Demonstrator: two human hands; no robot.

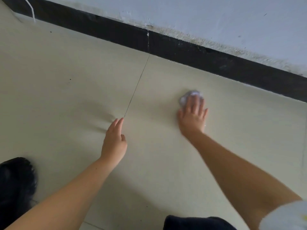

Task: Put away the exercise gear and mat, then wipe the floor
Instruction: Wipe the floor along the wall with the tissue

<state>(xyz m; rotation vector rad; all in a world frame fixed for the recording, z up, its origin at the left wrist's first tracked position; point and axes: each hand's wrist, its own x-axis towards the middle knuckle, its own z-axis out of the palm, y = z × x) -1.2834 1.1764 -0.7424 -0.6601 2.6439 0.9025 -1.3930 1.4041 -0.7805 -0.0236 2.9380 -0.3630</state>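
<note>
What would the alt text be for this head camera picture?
A person's right hand presses a crumpled white cloth flat against a pale tiled floor near a black baseboard. The left hand reaches forward, fingers straight.

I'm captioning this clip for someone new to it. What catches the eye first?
The right hand presses a white cloth flat on the pale floor, near the black baseboard. The left hand rests open beside a thin tile seam.
</note>
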